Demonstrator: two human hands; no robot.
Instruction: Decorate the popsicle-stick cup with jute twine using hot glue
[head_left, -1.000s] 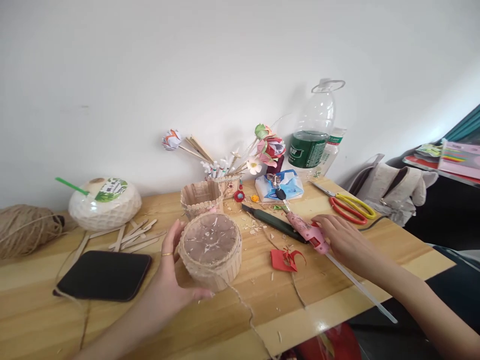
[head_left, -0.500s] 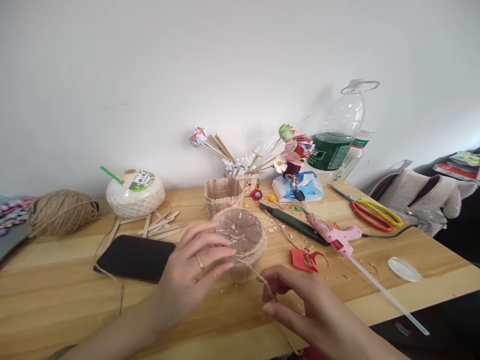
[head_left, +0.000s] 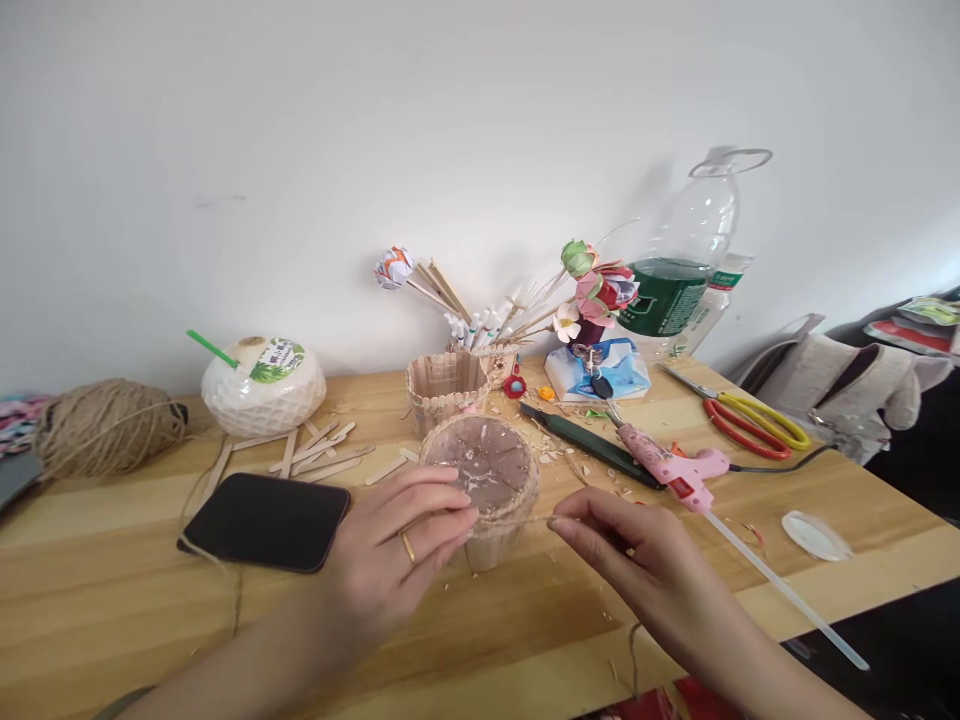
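A round pot (head_left: pixel 495 545) made of upright wooden sticks stands in front of me, with twine (head_left: pixel 536 520) around its upper edge. White specks and strands show on its brownish inside. My left hand (head_left: pixel 409 530), wearing a gold ring, grips the pot's near left side, its fingertips at the rim where the twine lies. To the right, my right hand (head_left: pixel 622 550) pinches the twine between thumb and forefinger and holds it straight out from the pot. A loose length of twine hangs below that hand at the table edge.
Behind stand another stick pot (head_left: pixel 446 400), paper flowers and markers. A pink glue gun (head_left: pixel 671 465), green-handled cutter (head_left: pixel 592 440) and scissors (head_left: pixel 757 420) lie right. Left are a phone (head_left: pixel 266 520), craft sticks (head_left: pixel 322 450), a twine ball (head_left: pixel 112 425) and a coconut (head_left: pixel 262 385).
My right hand has moved up and to the right, drawing the twine out more level, and now covers the red scrap. My left hand stays at the pot.
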